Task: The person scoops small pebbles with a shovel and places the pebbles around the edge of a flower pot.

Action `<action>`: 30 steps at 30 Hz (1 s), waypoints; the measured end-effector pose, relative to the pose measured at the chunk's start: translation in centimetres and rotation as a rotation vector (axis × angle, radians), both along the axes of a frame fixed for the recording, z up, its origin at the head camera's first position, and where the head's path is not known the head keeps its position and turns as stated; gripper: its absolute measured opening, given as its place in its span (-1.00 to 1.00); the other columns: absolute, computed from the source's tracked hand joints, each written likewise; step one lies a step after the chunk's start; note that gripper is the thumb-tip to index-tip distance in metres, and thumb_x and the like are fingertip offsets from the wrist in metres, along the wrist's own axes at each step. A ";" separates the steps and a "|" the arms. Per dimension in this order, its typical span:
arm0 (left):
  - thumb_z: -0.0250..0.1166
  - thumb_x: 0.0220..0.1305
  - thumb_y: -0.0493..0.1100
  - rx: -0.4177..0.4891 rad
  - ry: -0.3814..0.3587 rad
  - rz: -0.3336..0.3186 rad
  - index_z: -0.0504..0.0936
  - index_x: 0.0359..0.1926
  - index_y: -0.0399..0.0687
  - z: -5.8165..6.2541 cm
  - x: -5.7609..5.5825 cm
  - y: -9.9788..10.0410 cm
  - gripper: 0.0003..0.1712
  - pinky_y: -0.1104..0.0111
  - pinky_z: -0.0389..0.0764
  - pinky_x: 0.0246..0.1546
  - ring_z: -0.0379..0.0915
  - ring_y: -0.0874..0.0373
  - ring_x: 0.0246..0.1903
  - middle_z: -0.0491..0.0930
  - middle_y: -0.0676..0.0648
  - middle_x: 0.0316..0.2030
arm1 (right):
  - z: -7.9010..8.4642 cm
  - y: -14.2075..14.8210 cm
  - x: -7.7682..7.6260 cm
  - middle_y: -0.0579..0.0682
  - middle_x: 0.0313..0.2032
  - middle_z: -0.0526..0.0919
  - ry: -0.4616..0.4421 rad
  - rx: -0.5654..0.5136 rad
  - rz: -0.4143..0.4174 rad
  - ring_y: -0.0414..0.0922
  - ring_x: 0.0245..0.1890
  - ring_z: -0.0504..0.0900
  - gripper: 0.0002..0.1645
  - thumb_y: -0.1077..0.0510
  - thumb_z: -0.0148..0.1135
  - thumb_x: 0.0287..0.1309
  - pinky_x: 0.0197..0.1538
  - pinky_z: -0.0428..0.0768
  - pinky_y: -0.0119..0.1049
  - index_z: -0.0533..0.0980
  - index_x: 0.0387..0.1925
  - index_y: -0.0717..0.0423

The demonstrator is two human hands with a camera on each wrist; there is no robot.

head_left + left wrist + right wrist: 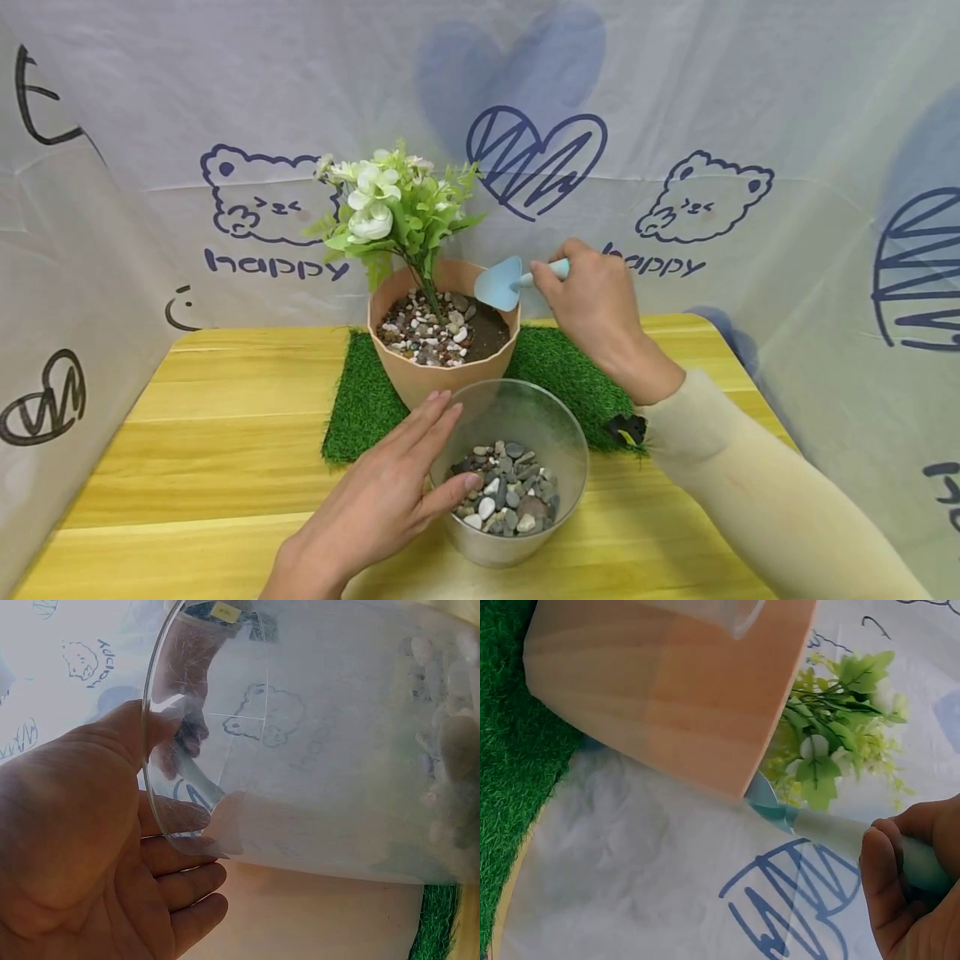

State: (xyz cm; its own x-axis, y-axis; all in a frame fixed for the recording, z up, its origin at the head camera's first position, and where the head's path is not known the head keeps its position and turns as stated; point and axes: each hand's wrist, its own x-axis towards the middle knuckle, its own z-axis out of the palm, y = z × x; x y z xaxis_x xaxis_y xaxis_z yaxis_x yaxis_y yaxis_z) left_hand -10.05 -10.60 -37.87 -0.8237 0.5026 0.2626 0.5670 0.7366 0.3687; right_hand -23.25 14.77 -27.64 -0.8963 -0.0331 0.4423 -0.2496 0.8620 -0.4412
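My right hand (pixel 600 304) grips the handle of a small light-blue trowel (pixel 500 285), its blade over the right rim of a peach flowerpot (pixel 405 377). In the right wrist view, the trowel handle (pixel 832 829) runs between curled fingers and thumb, and the pot hides most of the blade. White flowers with green leaves (pixel 390 204) stand in the pot among pebbles (pixel 423 333), with bare dark soil (pixel 491 333) at the right. My left hand (pixel 382 492) holds the rim of a clear plastic bucket (pixel 566 442), thumb inside, fingers outside. Grey and white stones (pixel 513 492) cover its bottom.
Under the pot lies a green artificial-grass mat (pixel 562 358) on a wooden table (pixel 210 450). A small black item (pixel 625 429) sits at the mat's right front corner. Behind and beside the table hangs a pale printed cloth (pixel 675 100).
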 end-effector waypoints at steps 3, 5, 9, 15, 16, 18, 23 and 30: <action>0.07 0.53 0.42 0.002 -0.002 -0.002 0.29 0.60 -0.14 0.0 0.0 0.0 -0.06 0.08 0.25 0.58 0.06 0.02 0.63 0.14 -0.13 0.64 | 0.5 0.5 0.9 0.02 -0.62 0.60 0.005 -0.037 -0.002 -0.10 -0.73 0.36 -0.63 -0.06 0.31 0.42 -0.65 0.33 -0.28 0.70 -0.18 0.21; 0.06 0.53 0.42 0.000 0.000 -0.001 0.28 0.60 -0.13 0.0 0.0 0.0 -0.06 0.08 0.25 0.58 0.05 0.02 0.63 0.13 -0.12 0.64 | 0.9 1.0 1.9 -0.04 -0.68 0.51 0.023 -0.075 0.004 -0.09 -0.72 0.34 -0.66 -0.06 0.31 0.40 -0.61 0.33 -0.26 0.70 -0.25 0.16; 0.05 0.53 0.42 -0.007 0.007 -0.003 0.27 0.61 -0.13 0.0 0.1 0.0 -0.06 0.08 0.24 0.59 0.04 0.03 0.63 0.11 -0.12 0.65 | 2.0 2.4 4.7 -0.09 -0.73 0.42 0.014 -0.174 0.036 -0.10 -0.73 0.33 -0.68 -0.08 0.31 0.38 -0.65 0.34 -0.28 0.68 -0.34 0.06; 0.03 0.54 0.43 -0.012 -0.001 -0.003 0.26 0.61 -0.12 0.1 0.1 0.0 -0.06 0.11 0.22 0.59 0.02 0.06 0.63 0.10 -0.11 0.65 | 3.4 4.6 9.2 -0.10 -0.71 0.42 -0.001 -0.160 0.066 -0.17 -0.74 0.33 -0.78 -0.09 0.38 0.35 -0.71 0.31 -0.34 0.68 -0.35 -0.09; 0.02 0.54 0.43 -0.012 -0.002 -0.001 0.26 0.61 -0.12 0.1 0.1 0.1 -0.06 0.11 0.22 0.59 0.02 0.06 0.63 0.10 -0.10 0.65 | 3.5 4.8 9.7 -0.11 -0.70 0.42 0.009 -0.139 0.077 -0.18 -0.74 0.31 -0.81 -0.07 0.40 0.35 -0.71 0.30 -0.34 0.69 -0.35 -0.10; 0.02 0.54 0.43 -0.013 -0.005 0.000 0.26 0.61 -0.13 0.1 0.1 0.1 -0.05 0.11 0.22 0.60 0.01 0.06 0.64 0.09 -0.11 0.65 | 3.7 5.3 10.6 -0.13 -0.70 0.40 0.022 -0.105 0.105 -0.20 -0.74 0.28 -0.85 -0.01 0.43 0.33 -0.72 0.25 -0.36 0.69 -0.36 -0.10; 0.02 0.53 0.45 -0.012 -0.006 0.003 0.24 0.62 -0.13 0.0 0.0 0.1 -0.04 0.09 0.21 0.60 0.01 0.04 0.64 0.07 -0.11 0.66 | 3.3 5.8 11.8 -0.25 -0.70 0.39 0.054 0.025 0.246 -0.32 -0.75 0.25 -0.89 0.11 0.50 0.25 -0.75 0.25 -0.42 0.69 -0.37 -0.09; 0.02 0.52 0.45 -0.009 -0.002 0.008 0.22 0.62 -0.14 0.0 0.1 0.0 -0.02 0.08 0.21 0.59 0.02 0.01 0.63 0.06 -0.13 0.65 | 0.1 3.8 11.5 -0.30 -0.57 0.48 0.004 0.348 0.441 -0.35 -0.60 0.36 -0.85 0.02 0.44 0.33 -0.55 0.45 -0.38 0.62 -0.31 -0.08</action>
